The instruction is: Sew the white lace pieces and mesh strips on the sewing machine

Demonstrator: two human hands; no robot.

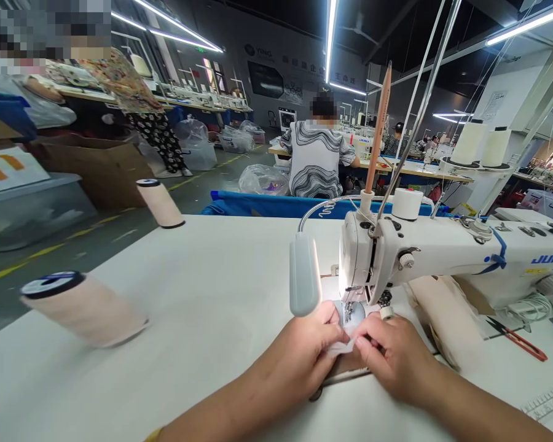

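Observation:
A small piece of thin whitish fabric (340, 348) is pinched between my two hands, just in front of the presser foot (349, 311) of a white sewing machine (424, 245). My left hand (316, 344) closes its fingers on the left side of the fabric. On the other side, my right hand (389, 350) is curled with thumb and forefinger on the fabric's right edge. The fingertips partly hide the piece. A lit lamp (304, 274) on a bent metal neck hangs directly above my left hand and lights the needle area.
Two cones of pale pink thread, a near one (90, 310) and a far one (160, 204), rest on the white table (188, 368) at left. Red-handled scissors (518, 341), a clear ruler (550, 399) and a beige fabric bundle (447, 319) lie right. A person (320, 153) sits ahead.

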